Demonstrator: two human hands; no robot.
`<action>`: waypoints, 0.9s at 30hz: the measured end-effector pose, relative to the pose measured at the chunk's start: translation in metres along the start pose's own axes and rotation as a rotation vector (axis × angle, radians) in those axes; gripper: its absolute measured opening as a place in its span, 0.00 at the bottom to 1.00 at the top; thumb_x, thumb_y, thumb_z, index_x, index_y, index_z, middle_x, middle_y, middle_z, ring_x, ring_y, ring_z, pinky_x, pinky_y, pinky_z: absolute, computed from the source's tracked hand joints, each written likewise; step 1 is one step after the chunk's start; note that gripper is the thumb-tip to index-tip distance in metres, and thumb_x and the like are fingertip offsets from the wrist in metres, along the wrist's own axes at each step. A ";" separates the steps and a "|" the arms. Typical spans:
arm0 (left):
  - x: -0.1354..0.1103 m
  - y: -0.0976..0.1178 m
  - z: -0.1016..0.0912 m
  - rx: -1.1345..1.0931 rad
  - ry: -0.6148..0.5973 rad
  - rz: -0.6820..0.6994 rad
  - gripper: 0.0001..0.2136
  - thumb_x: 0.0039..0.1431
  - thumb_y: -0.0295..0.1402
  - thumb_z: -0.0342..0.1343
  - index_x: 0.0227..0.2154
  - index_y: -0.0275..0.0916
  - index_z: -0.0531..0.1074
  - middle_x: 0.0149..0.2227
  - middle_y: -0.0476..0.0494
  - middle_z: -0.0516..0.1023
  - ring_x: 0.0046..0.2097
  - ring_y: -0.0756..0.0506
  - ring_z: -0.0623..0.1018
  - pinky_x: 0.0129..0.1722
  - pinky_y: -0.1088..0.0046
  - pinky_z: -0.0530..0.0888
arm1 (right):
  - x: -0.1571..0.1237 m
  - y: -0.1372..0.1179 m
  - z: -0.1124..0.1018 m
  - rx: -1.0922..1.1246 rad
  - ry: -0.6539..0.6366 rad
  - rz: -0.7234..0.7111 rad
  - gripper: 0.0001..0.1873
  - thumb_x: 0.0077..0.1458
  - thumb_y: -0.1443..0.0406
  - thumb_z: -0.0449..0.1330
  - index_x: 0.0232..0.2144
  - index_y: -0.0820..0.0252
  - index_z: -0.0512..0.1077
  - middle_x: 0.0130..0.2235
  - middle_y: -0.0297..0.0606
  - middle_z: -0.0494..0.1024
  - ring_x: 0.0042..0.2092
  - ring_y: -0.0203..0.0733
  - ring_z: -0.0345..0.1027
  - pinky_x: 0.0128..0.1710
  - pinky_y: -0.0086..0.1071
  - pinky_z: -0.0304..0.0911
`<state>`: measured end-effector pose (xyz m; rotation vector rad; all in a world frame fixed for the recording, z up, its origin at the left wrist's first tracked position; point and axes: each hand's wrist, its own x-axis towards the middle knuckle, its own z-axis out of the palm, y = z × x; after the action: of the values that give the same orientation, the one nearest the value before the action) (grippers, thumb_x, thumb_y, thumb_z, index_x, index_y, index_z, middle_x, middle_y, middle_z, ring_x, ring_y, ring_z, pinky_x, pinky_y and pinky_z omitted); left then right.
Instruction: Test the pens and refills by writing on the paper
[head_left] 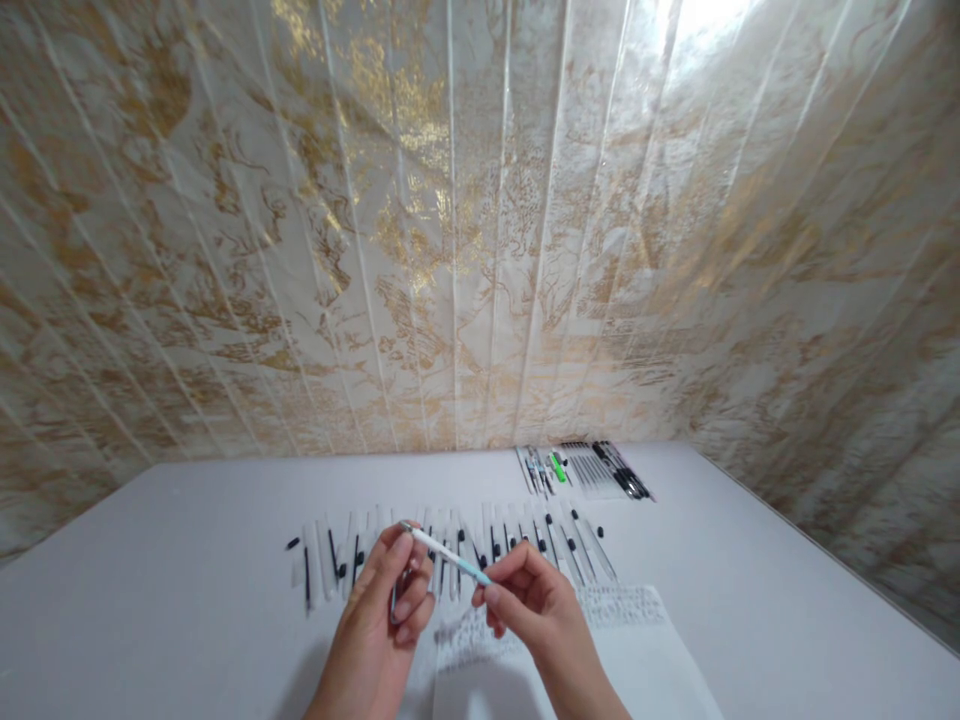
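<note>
My left hand point(390, 600) and my right hand point(525, 595) meet over the near middle of a white table point(187, 560). Between them I hold a thin white pen part with a pale blue end point(446, 552), slanting down to the right. The left fingers close round its upper end and seem to keep another small piece in the palm. Thumb and forefinger of the right hand pinch the blue tip. Just behind the hands lies a row of several taken-apart pen pieces point(450, 545), clear barrels and black caps.
A sheet of paper with printed text point(600, 640) lies under and right of my hands. Further back on the table, a group of several whole pens point(585, 470), one of them green, lies side by side. Gold-patterned wall panels rise behind the table and along its right side.
</note>
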<state>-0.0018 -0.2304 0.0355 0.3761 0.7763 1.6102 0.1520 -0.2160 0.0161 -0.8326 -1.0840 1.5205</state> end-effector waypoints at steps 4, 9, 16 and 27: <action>-0.001 0.001 -0.002 0.150 0.001 0.129 0.15 0.46 0.40 0.68 0.33 0.41 0.73 0.23 0.58 0.64 0.19 0.59 0.54 0.15 0.87 0.55 | -0.002 0.008 0.004 -0.011 -0.014 0.021 0.17 0.44 0.57 0.70 0.29 0.61 0.70 0.26 0.35 0.77 0.24 0.34 0.64 0.23 0.26 0.58; -0.001 0.006 -0.003 0.321 0.030 0.221 0.17 0.45 0.47 0.67 0.30 0.38 0.75 0.18 0.58 0.59 0.20 0.57 0.55 0.17 0.85 0.56 | 0.000 0.007 0.003 -0.098 -0.003 0.002 0.18 0.45 0.53 0.68 0.28 0.61 0.71 0.26 0.35 0.74 0.24 0.33 0.62 0.24 0.27 0.57; 0.000 0.008 -0.005 0.388 0.056 0.263 0.21 0.40 0.47 0.69 0.33 0.36 0.80 0.17 0.57 0.59 0.21 0.56 0.56 0.18 0.82 0.55 | -0.002 0.003 0.001 -0.276 -0.060 0.059 0.31 0.57 0.42 0.49 0.24 0.63 0.70 0.14 0.25 0.58 0.18 0.30 0.49 0.20 0.27 0.46; 0.001 -0.001 -0.011 0.488 0.035 0.306 0.18 0.47 0.46 0.65 0.36 0.38 0.80 0.18 0.56 0.58 0.21 0.55 0.56 0.19 0.81 0.56 | 0.006 -0.022 -0.021 -0.359 -0.071 0.017 0.27 0.59 0.45 0.49 0.23 0.60 0.66 0.13 0.24 0.56 0.17 0.29 0.44 0.19 0.27 0.43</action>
<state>-0.0084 -0.2322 0.0261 0.8513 1.1852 1.6991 0.1773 -0.2045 0.0291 -1.0385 -1.4321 1.3971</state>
